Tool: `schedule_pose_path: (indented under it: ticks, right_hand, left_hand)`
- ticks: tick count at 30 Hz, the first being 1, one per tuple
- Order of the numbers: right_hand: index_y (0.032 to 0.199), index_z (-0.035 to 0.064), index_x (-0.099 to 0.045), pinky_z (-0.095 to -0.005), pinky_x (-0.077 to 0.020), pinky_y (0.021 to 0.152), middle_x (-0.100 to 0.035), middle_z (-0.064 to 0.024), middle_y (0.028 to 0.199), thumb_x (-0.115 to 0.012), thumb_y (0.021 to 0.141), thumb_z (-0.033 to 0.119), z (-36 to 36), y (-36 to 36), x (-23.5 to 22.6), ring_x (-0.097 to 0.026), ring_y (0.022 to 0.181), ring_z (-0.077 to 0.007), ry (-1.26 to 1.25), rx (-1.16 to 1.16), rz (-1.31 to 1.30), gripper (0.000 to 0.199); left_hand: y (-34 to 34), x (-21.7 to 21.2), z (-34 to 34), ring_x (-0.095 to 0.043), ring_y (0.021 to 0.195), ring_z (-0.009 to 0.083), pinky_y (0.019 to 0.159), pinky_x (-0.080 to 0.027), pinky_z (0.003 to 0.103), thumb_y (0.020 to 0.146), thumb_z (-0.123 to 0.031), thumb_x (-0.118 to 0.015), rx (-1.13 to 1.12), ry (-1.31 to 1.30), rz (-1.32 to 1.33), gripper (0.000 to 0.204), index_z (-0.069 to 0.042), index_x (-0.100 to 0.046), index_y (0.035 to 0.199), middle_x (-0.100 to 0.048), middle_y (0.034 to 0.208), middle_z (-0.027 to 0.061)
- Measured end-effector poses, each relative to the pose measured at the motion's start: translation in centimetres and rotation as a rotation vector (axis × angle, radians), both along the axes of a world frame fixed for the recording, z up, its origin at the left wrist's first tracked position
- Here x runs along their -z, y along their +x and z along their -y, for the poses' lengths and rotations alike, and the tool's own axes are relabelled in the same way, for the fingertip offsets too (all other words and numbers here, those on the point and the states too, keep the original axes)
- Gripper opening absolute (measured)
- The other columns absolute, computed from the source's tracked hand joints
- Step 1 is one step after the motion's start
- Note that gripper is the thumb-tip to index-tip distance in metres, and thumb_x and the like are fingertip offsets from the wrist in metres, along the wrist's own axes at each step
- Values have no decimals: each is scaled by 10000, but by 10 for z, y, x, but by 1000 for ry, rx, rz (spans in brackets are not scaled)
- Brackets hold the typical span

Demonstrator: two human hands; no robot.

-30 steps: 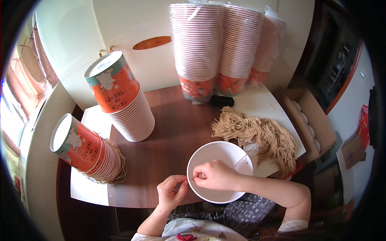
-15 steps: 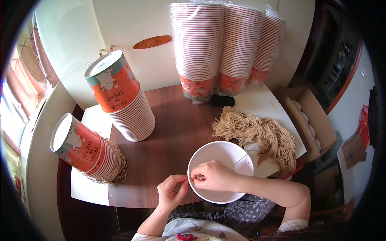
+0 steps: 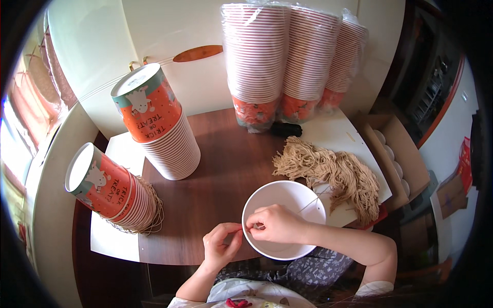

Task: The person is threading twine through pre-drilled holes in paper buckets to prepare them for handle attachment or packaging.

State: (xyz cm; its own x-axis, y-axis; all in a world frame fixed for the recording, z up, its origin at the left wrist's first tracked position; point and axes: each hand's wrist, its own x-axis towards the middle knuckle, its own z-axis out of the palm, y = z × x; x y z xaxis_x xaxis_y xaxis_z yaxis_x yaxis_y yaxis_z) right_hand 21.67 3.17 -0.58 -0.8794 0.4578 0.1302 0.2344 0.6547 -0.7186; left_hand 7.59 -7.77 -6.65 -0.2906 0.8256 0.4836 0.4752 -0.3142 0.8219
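Note:
A white-lined paper bucket (image 3: 277,192) stands mouth up at the table's front edge, in front of my body. My right hand (image 3: 275,224) reaches inside it, thumb and fingers pinched together near the left inner wall. A thin tan cord (image 3: 309,204) runs from the bucket's right wall down behind this hand, which appears to pinch it; the cord's end is hidden. Outside, my left hand (image 3: 222,244) is closed with thumb and forefinger together, their tips against the left of the rim. Whatever sits between those tips is too small to make out.
A bundle of tan cords (image 3: 334,172) lies right of the bucket. Upside-down orange bucket stacks (image 3: 154,120) (image 3: 110,187) stand at left, the nearer with cord loops. Plastic-wrapped stacks (image 3: 257,61) and a black object (image 3: 286,129) are behind. A cardboard box (image 3: 411,149) stands at right.

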Motion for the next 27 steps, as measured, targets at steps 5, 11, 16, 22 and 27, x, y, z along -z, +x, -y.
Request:
schedule_pose_path:
  ticks: [5,11,16,22,27]
  right_hand:
    - [802,59,-653,-318,-489,598,-624,-95,718,-604,710,148,-1,-2,2,-614,636,-226,-3,8,0,137]
    - [806,54,-649,-318,-489,597,-623,-96,719,-602,713,149,0,-1,1,-614,636,-224,-3,6,5,141]
    - [813,57,-645,-320,-483,593,-615,-85,699,-611,712,170,-1,-1,1,-606,623,-223,-5,7,17,155]
    - [879,91,-617,-309,-472,588,-587,-33,649,-632,711,249,-6,11,-21,-591,614,-192,43,24,235,231]
    - [884,108,-614,-305,-471,586,-592,-28,665,-633,712,257,-10,21,-37,-594,619,-176,89,44,323,229]
  left_hand:
    - [1,-4,3,-626,698,192,584,-500,260,697,30,-627,-26,-104,41,141,-16,-622,829,-633,793,92]
    - [1,-8,1,-628,703,187,566,-507,261,687,36,-630,2,-5,-85,151,-16,-618,829,-631,800,96]
    - [1,-10,-1,-628,701,197,555,-513,260,674,40,-634,-5,9,-119,143,-14,-605,802,-629,813,97]
    - [-9,-4,2,-566,750,105,666,-473,220,796,76,-492,97,-74,360,58,49,-530,831,-602,871,113]
    - [-23,-15,2,-567,802,109,711,-486,237,829,49,-478,143,-16,484,52,44,-504,874,-601,917,129]
